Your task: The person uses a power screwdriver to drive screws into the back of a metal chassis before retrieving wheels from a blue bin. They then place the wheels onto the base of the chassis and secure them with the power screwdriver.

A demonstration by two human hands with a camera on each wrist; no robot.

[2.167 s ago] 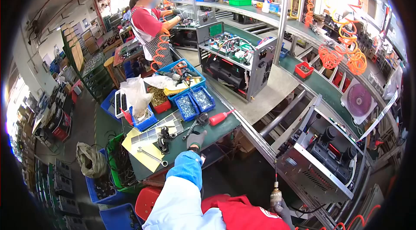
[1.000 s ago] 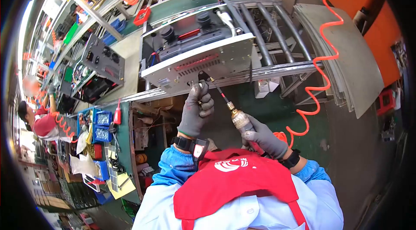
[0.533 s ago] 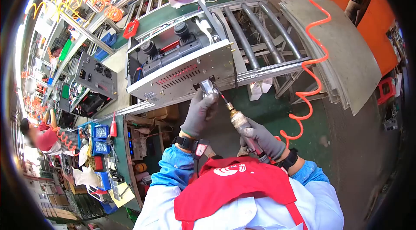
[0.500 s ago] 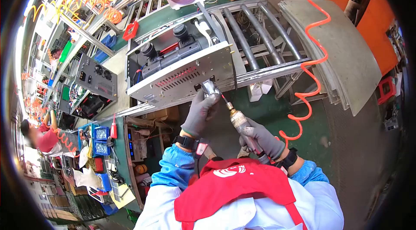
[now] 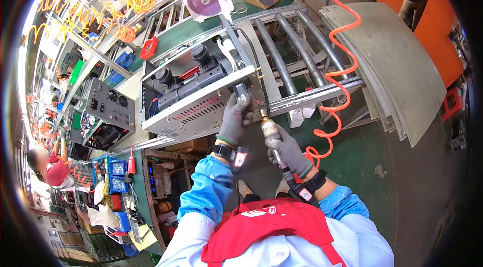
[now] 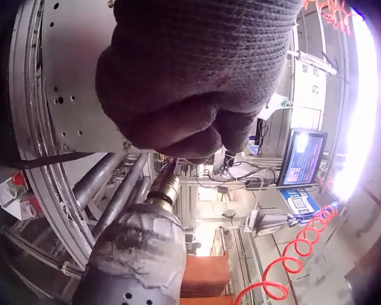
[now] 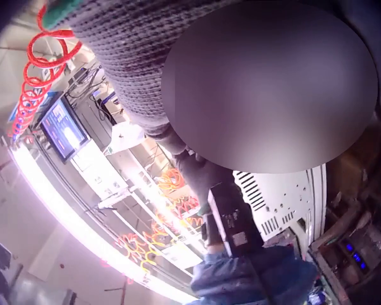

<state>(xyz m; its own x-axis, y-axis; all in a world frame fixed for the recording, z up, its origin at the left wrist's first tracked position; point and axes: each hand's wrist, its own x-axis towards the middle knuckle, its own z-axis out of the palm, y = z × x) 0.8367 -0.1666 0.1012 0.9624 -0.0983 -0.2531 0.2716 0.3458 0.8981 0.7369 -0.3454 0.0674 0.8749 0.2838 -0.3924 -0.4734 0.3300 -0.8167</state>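
Note:
In the head view my gloved left hand (image 5: 233, 122) pinches a small shiny metal and black part (image 5: 241, 91) against the front panel of a metal cabinet (image 5: 193, 115). Its fingers look curled in the left wrist view, where the part is hidden. My gloved right hand (image 5: 292, 155) grips a power screwdriver (image 5: 270, 130) with a worn, wrapped body. The driver's long bit points up toward the panel, just right of the part. Inside the open-topped cabinet lies a dark motor unit (image 5: 188, 83). A blurred oval covers much of the right wrist view.
A roller conveyor (image 5: 297, 56) runs right of the cabinet. A coiled orange hose (image 5: 347, 61) hangs on the right, near stacked metal sheets (image 5: 397, 61). Left stands a green bench (image 5: 143, 166) with blue bins (image 5: 118, 168); another machine (image 5: 113, 98) stands behind it.
My left hand has left the bench and come to the panel with the small part. The screwdriver has risen beside it and now points more steeply upward. The view has swung right.

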